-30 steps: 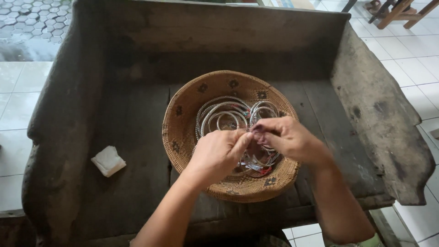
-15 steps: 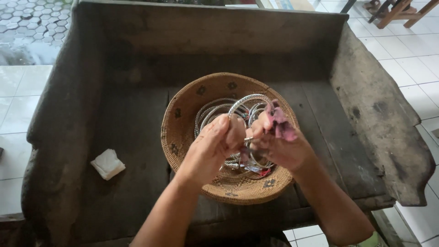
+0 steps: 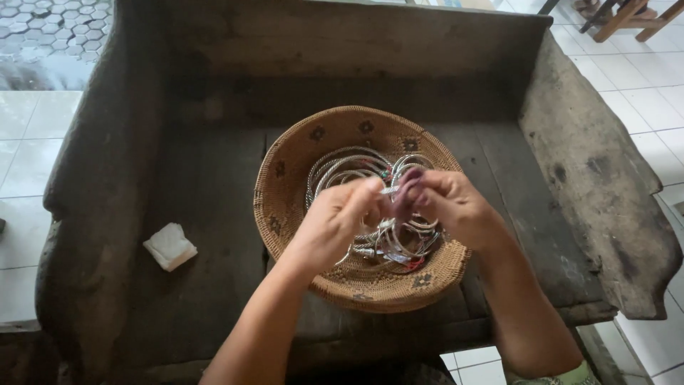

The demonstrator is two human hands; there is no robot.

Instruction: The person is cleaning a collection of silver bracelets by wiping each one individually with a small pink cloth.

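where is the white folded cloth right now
In the head view the white folded cloth lies on the dark wooden bench, left of the woven basket and clear of the left hand.

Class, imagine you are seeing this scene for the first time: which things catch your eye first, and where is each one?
First, the round woven basket at the middle of the dark wooden bench, full of silver bangles. Above it the left hand and right hand meet, pinching a purplish cloth around a bangle. A folded white cloth lies apart at the left.
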